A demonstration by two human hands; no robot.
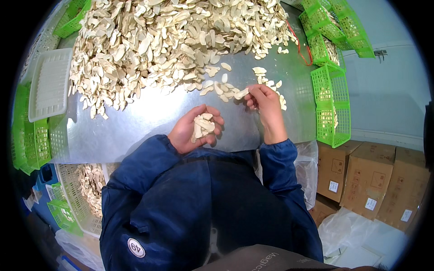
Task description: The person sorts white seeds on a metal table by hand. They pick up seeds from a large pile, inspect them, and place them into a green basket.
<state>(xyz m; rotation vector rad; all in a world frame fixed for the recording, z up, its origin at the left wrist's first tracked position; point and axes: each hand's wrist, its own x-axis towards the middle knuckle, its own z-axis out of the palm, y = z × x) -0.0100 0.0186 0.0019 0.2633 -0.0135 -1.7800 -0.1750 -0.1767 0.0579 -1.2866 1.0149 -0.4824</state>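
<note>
My left hand [184, 132] is cupped palm up near the table's front edge and cradles a small stack of pale dried slices [204, 126]. To its right, my right hand [264, 101] pinches one dried slice [241, 94] between thumb and fingertips, just above the metal tabletop. Beside that slice lies a loose cluster of slices [223, 88]. Another small group [260, 71] spreads behind and partly under my right hand. Across the back of the table rises a large heap of the same cream-coloured slices [162, 44].
Green plastic baskets [330, 105] holding slices line the right edge. A red cord [299, 50] lies near them. On the left are a white plastic tray [51, 84] and green baskets [30, 132]. Cardboard boxes [368, 179] stand lower right; a white crate [69, 196] of slices sits lower left.
</note>
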